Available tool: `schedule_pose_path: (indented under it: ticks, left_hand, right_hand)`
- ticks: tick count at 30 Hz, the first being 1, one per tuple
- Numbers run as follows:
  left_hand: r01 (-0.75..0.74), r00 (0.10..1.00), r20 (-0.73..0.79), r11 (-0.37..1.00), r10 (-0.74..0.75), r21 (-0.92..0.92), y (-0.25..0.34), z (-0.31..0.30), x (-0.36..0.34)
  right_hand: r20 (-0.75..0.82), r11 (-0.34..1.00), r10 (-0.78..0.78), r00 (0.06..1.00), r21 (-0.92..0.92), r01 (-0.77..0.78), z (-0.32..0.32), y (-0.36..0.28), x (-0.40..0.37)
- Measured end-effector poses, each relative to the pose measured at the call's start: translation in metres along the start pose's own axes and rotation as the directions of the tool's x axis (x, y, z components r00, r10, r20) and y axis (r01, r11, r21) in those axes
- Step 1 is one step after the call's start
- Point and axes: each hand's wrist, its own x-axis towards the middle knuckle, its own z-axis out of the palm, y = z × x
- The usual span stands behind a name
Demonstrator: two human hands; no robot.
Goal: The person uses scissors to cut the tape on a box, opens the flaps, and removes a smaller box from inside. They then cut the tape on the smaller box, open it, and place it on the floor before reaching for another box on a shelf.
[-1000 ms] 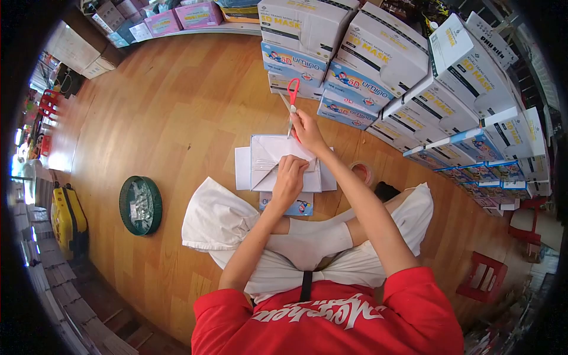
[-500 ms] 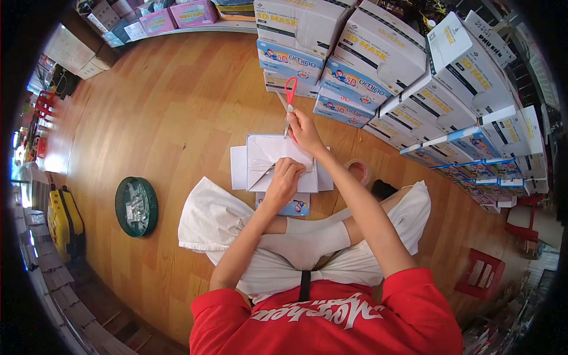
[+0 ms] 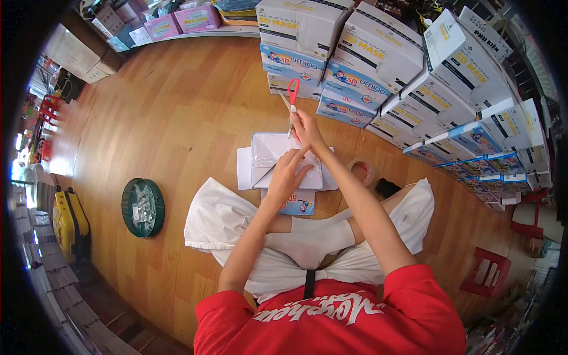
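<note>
My right hand [image 3: 306, 129] grips a pair of scissors [image 3: 293, 92] with red handles. Its blades are apart, one handle loop points away from me, and the hand is above the far right part of a white box [image 3: 263, 144]. Clear, creased wrap shows on the box's top. My left hand [image 3: 287, 173] lies over the box, fingers stretched towards my right wrist and thumb apart, with nothing visible in it. Beneath are white flaps or boxes [image 3: 243, 168] and a blue printed box [image 3: 300, 205] closest to my legs.
A roll of tape [image 3: 361, 171] lies right of the box. Stacked mask cartons [image 3: 378, 50] rise beyond it. On the left floor are a green round basket [image 3: 156, 207] holding clear plastic and a yellow suitcase [image 3: 70, 225]. A red stool [image 3: 486, 272] is at right.
My left hand has opened from a pinch on the wrap, its fingers now extended towards my right wrist. The scissors stay in my right hand. The whole view has shifted slightly.
</note>
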Motion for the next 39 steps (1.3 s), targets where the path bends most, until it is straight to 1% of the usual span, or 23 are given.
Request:
schedule_pose_path:
  ticks: [2, 3, 5, 8, 11, 14, 20, 23, 26, 29, 33, 36, 39]
  left_hand:
    - [-0.072, 0.997, -0.036, 0.997, 0.073, 0.026, -0.013, 0.009, -0.006]
    - [-0.080, 0.997, -0.020, 0.996, 0.081, 0.047, -0.014, 0.009, -0.006]
    - [-0.098, 0.995, 0.016, 0.992, 0.097, 0.083, -0.015, 0.008, -0.007]
    - [-0.227, 0.973, 0.066, 0.961, 0.219, 0.160, -0.016, 0.004, -0.009]
    - [-0.324, 0.946, 0.057, 0.925, 0.319, 0.199, -0.014, 0.003, -0.011]
    - [-0.353, 0.936, 0.042, 0.921, 0.351, 0.168, -0.015, 0.003, -0.013]
    - [-0.351, 0.936, -0.007, 0.933, 0.353, 0.079, -0.017, 0.005, -0.014]
    - [-0.357, 0.931, -0.077, 0.934, 0.358, 0.026, -0.016, 0.006, -0.013]
    - [-0.326, 0.940, -0.105, 0.945, 0.324, -0.006, -0.013, 0.004, -0.013]
    - [-0.262, 0.958, -0.137, 0.963, 0.252, -0.058, -0.012, 0.003, -0.014]
    - [-0.256, 0.960, -0.134, 0.964, 0.245, -0.077, -0.014, 0.003, -0.014]
    - [-0.261, 0.961, -0.123, 0.960, 0.249, -0.099, -0.016, 0.004, -0.016]
    - [-0.265, 0.960, -0.117, 0.958, 0.253, -0.109, -0.016, 0.004, -0.018]
  right_hand:
    - [-0.001, 1.000, -0.005, 1.000, 0.026, 0.005, 0.001, -0.001, 0.000]
    - [-0.001, 0.999, -0.006, 1.000, 0.040, 0.006, 0.002, -0.001, 0.000]
    - [0.018, 0.999, -0.035, 0.999, 0.000, 0.035, 0.003, 0.001, 0.001]
    - [0.028, 0.997, -0.055, 0.998, -0.044, 0.056, 0.002, 0.001, -0.003]
    - [0.032, 0.995, -0.071, 0.997, -0.072, 0.073, 0.000, -0.001, -0.004]
    - [0.009, 0.996, -0.073, 0.997, -0.057, 0.074, 0.002, -0.004, -0.005]
    - [-0.011, 0.993, -0.096, 0.995, -0.068, 0.095, 0.002, -0.013, -0.010]
    - [-0.006, 0.993, -0.085, 0.996, -0.081, 0.084, 0.002, -0.014, -0.010]
    - [-0.009, 0.995, -0.084, 0.996, -0.061, 0.084, 0.003, -0.012, -0.011]
    - [-0.003, 0.997, -0.064, 0.998, -0.048, 0.064, 0.002, -0.016, -0.013]
    - [0.002, 0.996, -0.035, 0.999, -0.085, 0.035, 0.003, -0.017, -0.013]
    - [0.001, 0.997, -0.028, 1.000, -0.065, 0.028, 0.002, -0.019, -0.014]
    - [0.007, 0.994, -0.032, 0.999, -0.106, 0.033, 0.001, -0.020, -0.014]
